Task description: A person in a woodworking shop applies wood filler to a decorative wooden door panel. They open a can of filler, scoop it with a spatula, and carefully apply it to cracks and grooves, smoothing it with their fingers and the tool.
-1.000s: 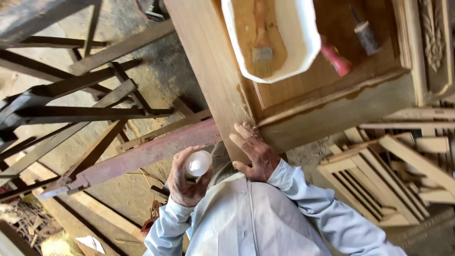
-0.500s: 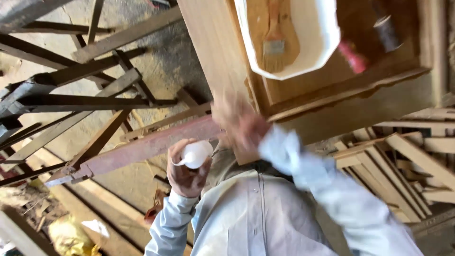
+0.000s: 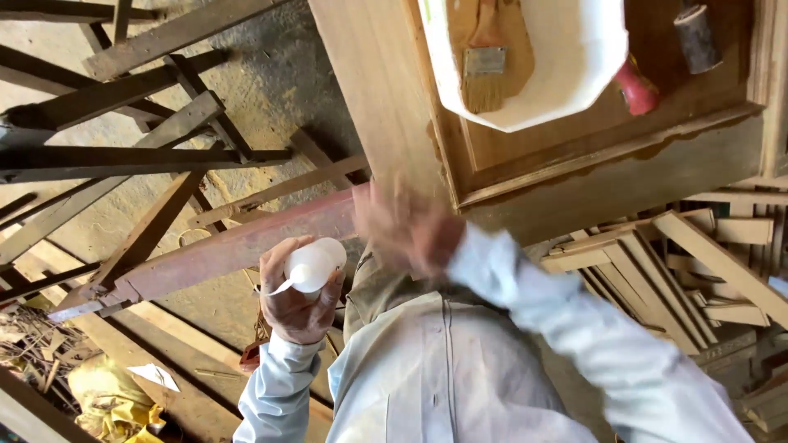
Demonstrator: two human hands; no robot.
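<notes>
At the lower middle of the view, the left hand (image 3: 297, 299) is wrapped around a small white plastic container (image 3: 312, 264), fingers curled closed about its lower part so that only the pale round top shows above them. The container's long axis runs from about seven o'clock to one o'clock, with its open or capped end pointing up toward one o'clock, toward the wooden panel (image 3: 386, 90). Whether a lid sits on it cannot be told.

Just to the three o'clock side of it, the right hand (image 3: 406, 226) is a blur against the near edge of the wooden panel; how far its fingers are spread, and whether they hold anything, cannot be told.

Toward twelve o'clock, on the panel, stands a white tub (image 3: 566, 61) with a paintbrush (image 3: 484, 66) lying in it, bristles toward six o'clock. A red-handled tool (image 3: 636, 90) lies beside the tub at its three o'clock side. A rusty red beam (image 3: 222, 254) runs behind the container, from eight o'clock to two o'clock.
</notes>
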